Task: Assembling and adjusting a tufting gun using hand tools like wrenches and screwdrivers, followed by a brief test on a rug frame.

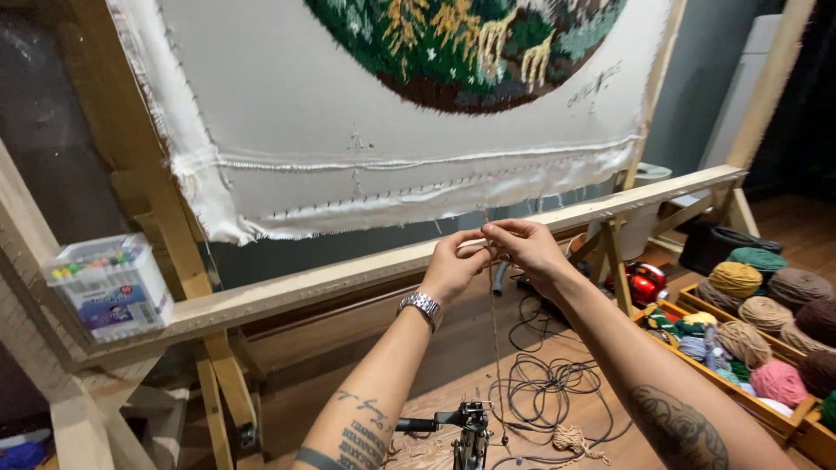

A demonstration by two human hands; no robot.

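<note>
Tan yarn strand (494,296) was pinched between fingertips of left hand (455,265) and right hand (525,248) | strand hung below fingers to tufting gun (470,431) | gun idle, not yet gripped | canvas (348,130) above fingers: round motif tufted, margin bare

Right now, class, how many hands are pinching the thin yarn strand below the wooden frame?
2: the left hand and the right hand, meeting at the yarn strand, just beneath the frame's lower bar.

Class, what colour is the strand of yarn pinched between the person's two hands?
Light brown, a tan yarn; head view.
</note>
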